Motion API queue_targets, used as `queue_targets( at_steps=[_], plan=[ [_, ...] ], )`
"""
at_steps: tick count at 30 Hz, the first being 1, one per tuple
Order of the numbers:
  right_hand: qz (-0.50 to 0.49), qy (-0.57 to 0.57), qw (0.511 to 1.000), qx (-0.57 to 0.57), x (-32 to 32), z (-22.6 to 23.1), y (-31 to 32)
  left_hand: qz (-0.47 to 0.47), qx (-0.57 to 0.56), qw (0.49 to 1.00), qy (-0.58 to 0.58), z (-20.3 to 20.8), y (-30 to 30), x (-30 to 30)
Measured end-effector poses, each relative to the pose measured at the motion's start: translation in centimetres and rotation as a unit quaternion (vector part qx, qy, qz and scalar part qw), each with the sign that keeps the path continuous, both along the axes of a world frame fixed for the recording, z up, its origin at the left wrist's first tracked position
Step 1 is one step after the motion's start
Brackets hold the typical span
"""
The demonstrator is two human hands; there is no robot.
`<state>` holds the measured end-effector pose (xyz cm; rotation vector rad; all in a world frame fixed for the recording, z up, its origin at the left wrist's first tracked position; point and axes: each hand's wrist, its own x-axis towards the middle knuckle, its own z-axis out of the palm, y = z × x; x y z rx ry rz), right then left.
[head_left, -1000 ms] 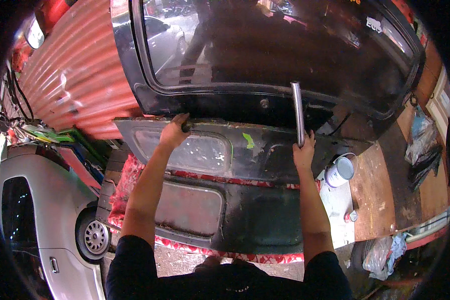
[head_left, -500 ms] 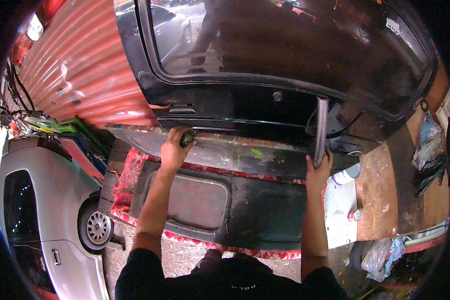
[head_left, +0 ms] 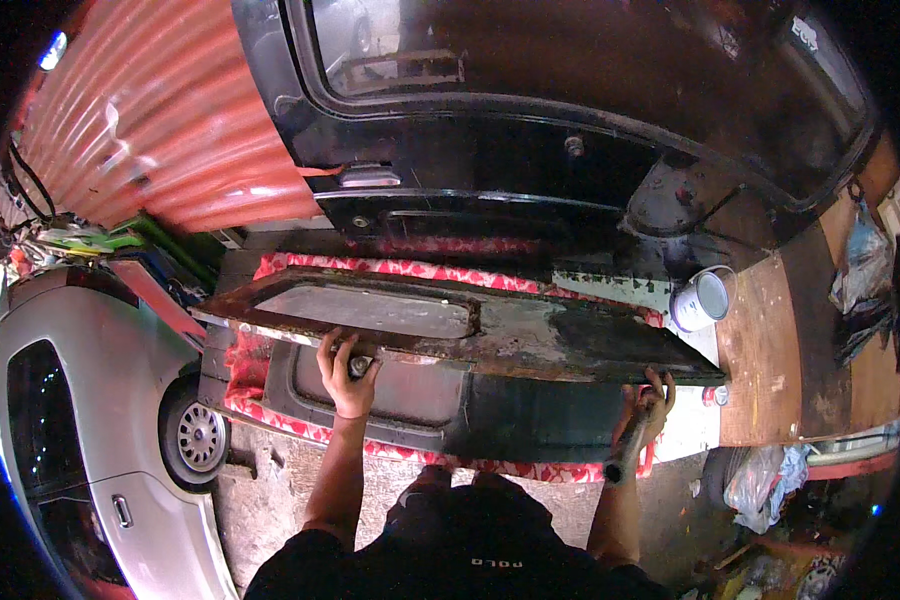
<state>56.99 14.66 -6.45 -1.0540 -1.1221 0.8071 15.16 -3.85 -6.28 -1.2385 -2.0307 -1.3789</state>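
Left hand [head_left: 348, 380] and right hand [head_left: 652, 408] spread wide, apparently for balance.
Curled round a small round object [head_left: 358, 367] and a metal tube [head_left: 624, 456] respectively, both steadied the near edge of a tilted vehicle panel [head_left: 525, 330]; a black door [head_left: 470, 142] stood beyond.

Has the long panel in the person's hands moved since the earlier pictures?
Yes, toward the person. Against the black bodywork, the held panel has drawn back: earlier its far edge met that bodywork in view; now red-and-white cloth shows between them.
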Motion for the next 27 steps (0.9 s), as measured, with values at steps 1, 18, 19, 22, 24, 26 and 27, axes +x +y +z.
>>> queue_targets(
  at_steps=[1, 18, 19, 22, 24, 26, 27],
  plan=[
    [-0.026, -0.167, 0.982, 0.08, 0.8, -1.1, -0.3, -0.005, -0.006, 1.0, 0.004, -0.3, -0.5, 0.2],
    [-0.022, -0.079, 0.997, -0.007, 2.7, -4.9, -5.9, -0.018, -0.014, 0.999, -0.047, -5.2, -5.5, 2.0],
    [-0.028, -0.158, 0.987, 0.023, 2.8, -4.8, -5.8, -0.011, -0.015, 0.999, -0.044, -5.1, -5.4, 2.1],
    [-0.039, -0.342, 0.933, 0.107, 2.5, -3.2, -5.7, -0.006, -0.016, 0.999, -0.037, -5.2, -5.5, 1.9],
    [-0.005, -0.228, 0.972, 0.05, 2.4, -3.6, -5.9, -0.011, -0.016, 0.999, -0.037, -4.9, -5.4, 1.8],
    [0.016, -0.075, 0.997, -0.03, 2.3, -3.8, -5.9, -0.011, -0.015, 0.999, -0.038, -4.5, -5.2, 2.0],
    [0.01, -0.039, 0.998, -0.053, 2.3, -3.8, -5.7, -0.012, -0.013, 0.999, -0.038, -4.2, -5.0, 2.0]
  ],
)
